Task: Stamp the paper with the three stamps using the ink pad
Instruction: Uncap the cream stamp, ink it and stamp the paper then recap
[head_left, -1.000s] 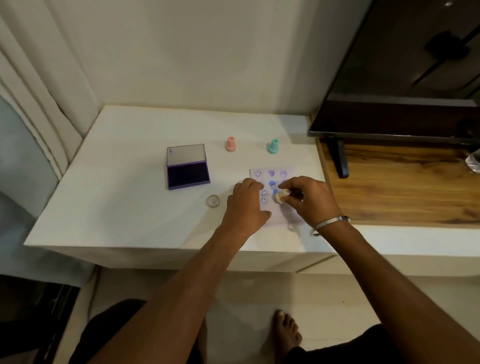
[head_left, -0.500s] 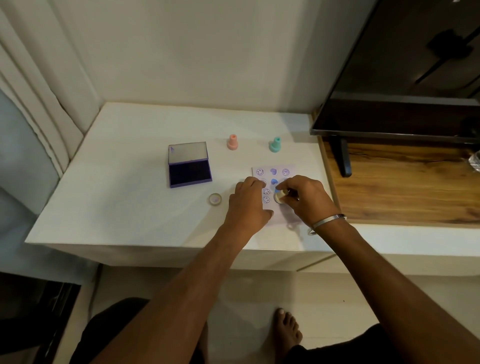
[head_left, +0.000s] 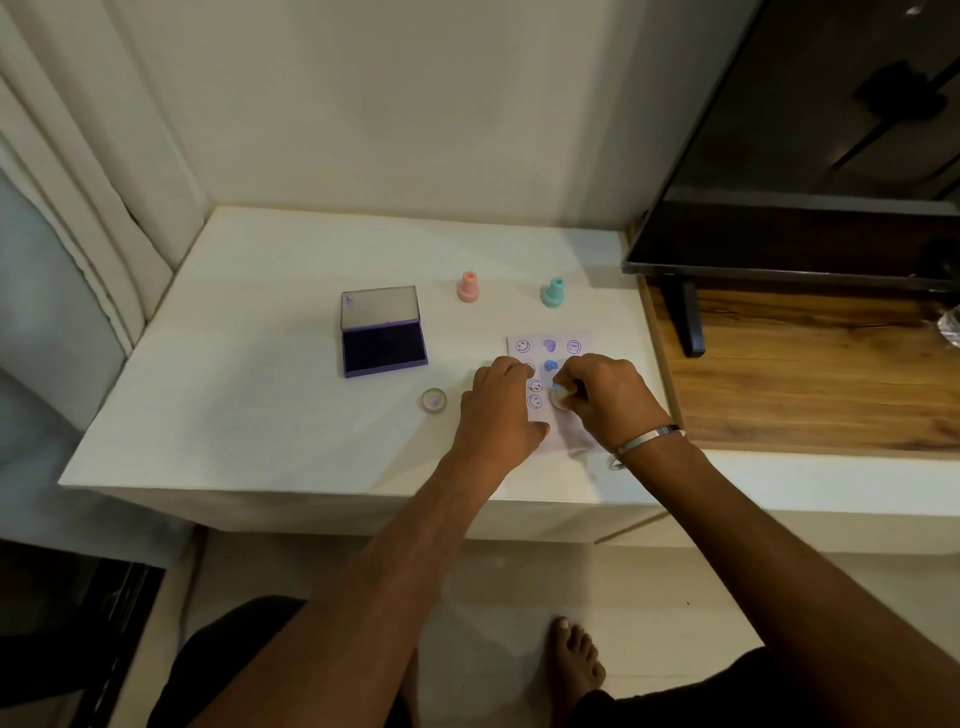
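Paper (head_left: 545, 345) carries several prints; right hand (head_left: 605, 397) fingers pinch a cream stamp (head_left: 560, 397) down, left hand (head_left: 498, 410) flat steadying; more presses probably remain.

left hand (head_left: 498, 410) flat, palm down, fingers spread, right hand (head_left: 605, 400) beside it, fingers curled, pinching

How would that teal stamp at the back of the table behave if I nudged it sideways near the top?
The teal stamp stands upright, with a narrow neck above a wider base, so a high nudge would probably tip it, not slide it. Once down, its round body would likely roll in a curve on the smooth white table. It looks like small plastic, probably light.
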